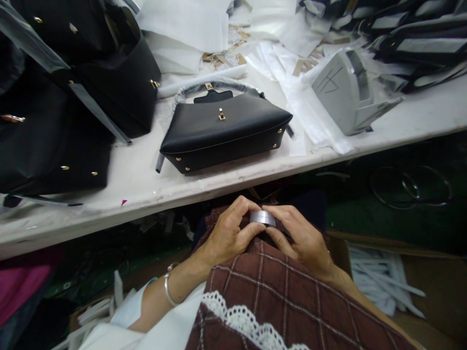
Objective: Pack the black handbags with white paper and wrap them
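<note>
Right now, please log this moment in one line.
left hand: holding shiny silver roll | right hand: holding same roll | black leather-look handbag: lying on white table

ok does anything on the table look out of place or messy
Yes, litter: brown scraps lie strewn untidily among white sheets behind the black handbag, and a tiny pink scrap stands out against the pale table near its front edge. No obvious damage shows on the handbag or the held silvery item.

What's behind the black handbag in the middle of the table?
Beyond the handbag lie white sheets and brown scraps; it hides whatever sits directly behind.
</note>
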`<state>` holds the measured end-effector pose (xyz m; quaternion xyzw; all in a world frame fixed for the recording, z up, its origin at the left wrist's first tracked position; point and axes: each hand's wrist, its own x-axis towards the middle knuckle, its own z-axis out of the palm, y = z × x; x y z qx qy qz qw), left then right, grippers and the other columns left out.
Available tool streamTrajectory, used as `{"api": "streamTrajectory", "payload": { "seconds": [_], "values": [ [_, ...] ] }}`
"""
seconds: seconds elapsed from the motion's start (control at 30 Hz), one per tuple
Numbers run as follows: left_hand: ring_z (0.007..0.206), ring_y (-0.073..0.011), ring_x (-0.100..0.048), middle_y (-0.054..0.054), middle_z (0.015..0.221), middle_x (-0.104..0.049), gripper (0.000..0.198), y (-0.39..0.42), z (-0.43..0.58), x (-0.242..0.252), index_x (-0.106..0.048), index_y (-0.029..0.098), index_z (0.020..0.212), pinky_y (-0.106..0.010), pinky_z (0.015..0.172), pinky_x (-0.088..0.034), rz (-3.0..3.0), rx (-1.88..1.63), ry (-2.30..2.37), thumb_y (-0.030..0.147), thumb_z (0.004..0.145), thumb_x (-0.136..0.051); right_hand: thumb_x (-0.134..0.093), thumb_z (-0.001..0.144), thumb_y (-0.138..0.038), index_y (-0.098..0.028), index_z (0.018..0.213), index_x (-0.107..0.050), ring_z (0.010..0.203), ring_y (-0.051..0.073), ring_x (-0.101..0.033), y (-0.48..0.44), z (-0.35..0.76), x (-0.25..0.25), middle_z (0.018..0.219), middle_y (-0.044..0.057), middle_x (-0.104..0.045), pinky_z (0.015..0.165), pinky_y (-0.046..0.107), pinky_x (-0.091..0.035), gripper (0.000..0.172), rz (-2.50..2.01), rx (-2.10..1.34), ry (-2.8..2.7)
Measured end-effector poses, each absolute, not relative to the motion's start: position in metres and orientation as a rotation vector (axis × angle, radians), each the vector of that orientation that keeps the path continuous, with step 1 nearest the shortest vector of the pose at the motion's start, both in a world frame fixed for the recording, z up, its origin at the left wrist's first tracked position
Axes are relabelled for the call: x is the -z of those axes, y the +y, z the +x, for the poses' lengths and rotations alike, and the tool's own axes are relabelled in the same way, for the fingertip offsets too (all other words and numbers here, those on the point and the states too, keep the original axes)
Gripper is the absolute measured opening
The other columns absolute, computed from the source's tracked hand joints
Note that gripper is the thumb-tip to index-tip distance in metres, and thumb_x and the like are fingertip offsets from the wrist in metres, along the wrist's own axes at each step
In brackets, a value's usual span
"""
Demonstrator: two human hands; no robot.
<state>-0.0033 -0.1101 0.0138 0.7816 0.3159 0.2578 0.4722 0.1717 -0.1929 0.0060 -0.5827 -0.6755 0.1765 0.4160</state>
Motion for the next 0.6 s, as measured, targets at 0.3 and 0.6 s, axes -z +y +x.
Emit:
{"api": "streamTrajectory", "payload": {
  "seconds": [0.3,0.6],
  "values": [
    [0.085,-0.0164,-0.057,-0.003,0.093,-0.06,0.012,-0.117,0.01,-0.019,-0.057,0.021,0.101,-0.028,0.077,-0.046,1.937,-0.798,0.889,0.033,0.097,-0.054,-0.052,0.096,-0.02,-0.021,0.121,-0.063,0.093,0.023,-0.067,-0.185,0.166,-0.024,0.103,0.01,-0.07,0.086,0.037,-0.057,0.027,-1.552,-0.337,-1.647],
    [0.093,-0.0163,-0.061,-0.003,0.102,-0.064,0.039,-0.111,0.014,-0.008,-0.048,0.023,0.131,-0.029,0.087,-0.048,1.374,-0.745,0.847,0.044,0.099,-0.051,-0.064,0.091,-0.026,-0.025,0.116,-0.065,0.103,0.021,-0.065,-0.18,0.166,-0.016,0.111,0.006,-0.068,0.092,0.035,-0.055,0.024,-1.535,-0.541,-1.376]
  ]
}}
